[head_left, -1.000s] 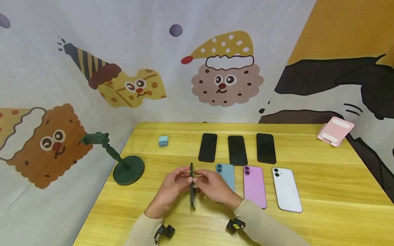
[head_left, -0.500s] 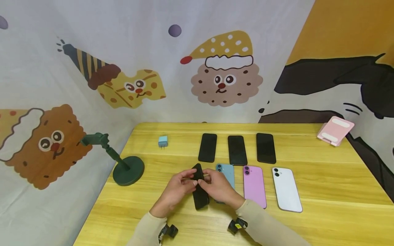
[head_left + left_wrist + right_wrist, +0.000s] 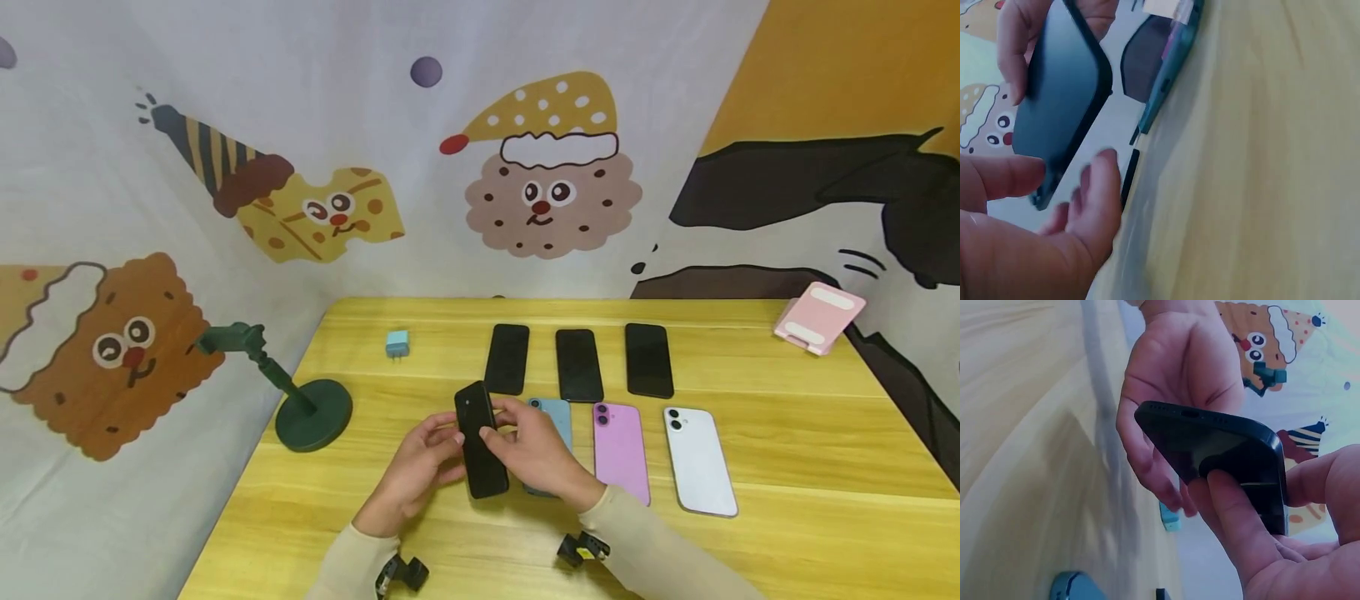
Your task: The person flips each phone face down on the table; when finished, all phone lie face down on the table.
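The right hand pinches the phone above the table; the left hand is loose at its left edge, contact unclear. If the pinch eases, the glossy phone could slip or twist free. Right of the grip, the partly hidden blue phone could be knocked by a dipping hand.

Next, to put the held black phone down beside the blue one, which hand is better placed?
Probably the right hand: it grips the black phone and is nearer the blue phone. The left hand is farther away, fingers loose.
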Tool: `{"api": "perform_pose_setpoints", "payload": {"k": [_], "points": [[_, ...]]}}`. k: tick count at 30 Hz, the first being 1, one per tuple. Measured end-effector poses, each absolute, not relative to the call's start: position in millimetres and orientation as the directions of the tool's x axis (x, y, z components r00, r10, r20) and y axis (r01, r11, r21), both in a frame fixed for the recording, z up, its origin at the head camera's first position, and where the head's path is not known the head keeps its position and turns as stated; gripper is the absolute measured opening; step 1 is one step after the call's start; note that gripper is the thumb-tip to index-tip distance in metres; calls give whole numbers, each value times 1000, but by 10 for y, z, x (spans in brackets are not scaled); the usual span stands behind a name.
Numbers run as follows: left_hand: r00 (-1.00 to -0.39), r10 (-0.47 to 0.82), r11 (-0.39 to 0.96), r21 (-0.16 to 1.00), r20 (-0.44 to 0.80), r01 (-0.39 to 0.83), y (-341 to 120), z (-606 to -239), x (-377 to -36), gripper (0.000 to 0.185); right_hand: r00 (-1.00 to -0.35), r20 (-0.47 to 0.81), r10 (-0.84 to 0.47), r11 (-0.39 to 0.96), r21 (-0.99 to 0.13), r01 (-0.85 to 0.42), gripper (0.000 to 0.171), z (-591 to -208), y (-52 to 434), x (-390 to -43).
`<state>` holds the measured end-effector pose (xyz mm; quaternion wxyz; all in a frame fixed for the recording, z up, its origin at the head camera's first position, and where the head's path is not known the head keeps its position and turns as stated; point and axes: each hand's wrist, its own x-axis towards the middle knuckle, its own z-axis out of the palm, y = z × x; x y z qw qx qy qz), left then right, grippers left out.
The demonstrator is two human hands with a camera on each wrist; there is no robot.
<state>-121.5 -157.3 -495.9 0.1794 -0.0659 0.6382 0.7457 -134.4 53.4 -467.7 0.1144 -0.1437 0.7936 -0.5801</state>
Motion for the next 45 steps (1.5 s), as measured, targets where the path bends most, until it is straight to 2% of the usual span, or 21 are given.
{"api": "perform_pose_setpoints", "payload": {"k": [6,16,24,29,34,41,45], "points": [[-929,197,-177,920,-314,-349,-1578,-4957,-1238,49,-930,-8,-366,255,-962,-93,44,-4648,519,-1332],[-943,104,-131,935,-318,-330,-1594,-4944,-1284,56,-925,-59,-375,215,-976,-25,50,-4752,571,-1391],[-944,88,92,946,-318,-310,-1599,-4859,-1333,59,-936,-81,-342,352,-935,-48,61,-4859,566,-1435],[-943,119,162,943,-310,-290,-1572,-4840,-1346,65,-936,-79,-342,449,-889,-88,65,-4919,566,-1455],[-944,131,214,938,-304,-272,-1546,-4827,-1362,63,-944,-56,-324,553,-821,-141,59,-4911,570,-1477],[-946,110,273,925,-304,-266,-1520,-4807,-1399,55,-935,-60,-349,584,-794,-167,42,-4869,595,-1479],[-945,128,266,928,-301,-260,-1488,-4803,-1402,54,-933,-60,-355,604,-777,-180,45,-4850,618,-1471]]}}
